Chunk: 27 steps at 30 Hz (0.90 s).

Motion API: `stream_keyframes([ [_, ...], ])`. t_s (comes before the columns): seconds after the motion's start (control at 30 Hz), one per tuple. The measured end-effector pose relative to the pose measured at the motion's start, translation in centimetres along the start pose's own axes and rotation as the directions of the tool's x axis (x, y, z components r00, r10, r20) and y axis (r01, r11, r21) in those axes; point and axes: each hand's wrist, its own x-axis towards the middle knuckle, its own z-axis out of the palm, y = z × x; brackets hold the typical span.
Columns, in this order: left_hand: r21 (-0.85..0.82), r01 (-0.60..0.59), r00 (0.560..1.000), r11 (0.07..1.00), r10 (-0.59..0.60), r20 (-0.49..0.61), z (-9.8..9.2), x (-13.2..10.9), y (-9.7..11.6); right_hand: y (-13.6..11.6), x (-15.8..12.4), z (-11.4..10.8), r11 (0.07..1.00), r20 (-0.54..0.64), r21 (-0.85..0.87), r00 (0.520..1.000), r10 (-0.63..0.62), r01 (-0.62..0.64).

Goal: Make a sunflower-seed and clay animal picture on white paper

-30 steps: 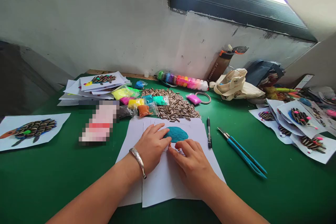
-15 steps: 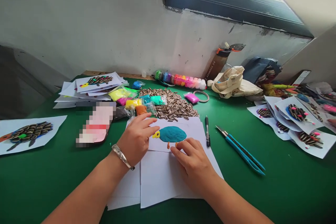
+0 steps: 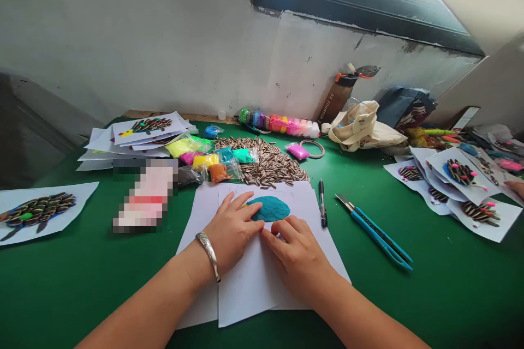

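A teal clay oval lies on a white paper sheet, which sits on a stack of loose sheets. My left hand rests flat on the paper, its fingertips touching the clay's left edge. A silver bangle circles that wrist. My right hand presses the paper just below the oval, with its fingers close to the clay. Neither hand holds anything. My fingers hide the yellow and orange clay pieces beside the oval.
A heap of striped sunflower seeds and bagged coloured clay lie beyond the paper. A black pen and teal-handled tool lie to the right. Seed-and-clay pictures are piled right. Another person's fingers show at the right edge.
My left hand has moved back down and right onto the clay's edge, covering the yellow piece seen earlier. The right hand has barely moved, and the whole view has shifted slightly.
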Motion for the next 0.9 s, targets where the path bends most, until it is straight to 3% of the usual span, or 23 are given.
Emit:
stream_keyframes([
  [0.2, 0.017, 0.008, 1.0, 1.0, -0.008, 0.009, -0.03, -0.02, 0.13, -0.08, 0.1, -0.27, 1.0, -0.022, 0.013, 1.0, -0.014, 0.014],
  [0.4, 0.015, 0.041, 0.997, 0.999, -0.04, -0.064, -0.26, -0.24, -0.22, 0.1, 0.4, -0.29, 1.0, -0.077, -0.02, 0.997, -0.004, 0.003],
  [0.73, 0.005, 0.026, 0.999, 1.0, -0.025, -0.024, 0.08, -0.24, -0.05, -0.25, 0.44, 0.21, 0.993, 0.02, -0.084, 0.997, 0.08, -0.078],
  [0.9, 0.009, 0.035, 0.999, 0.999, -0.035, -0.008, 0.08, -0.24, -0.04, 0.57, 0.18, -0.07, 0.995, -0.057, -0.069, 0.996, 0.062, -0.066],
])
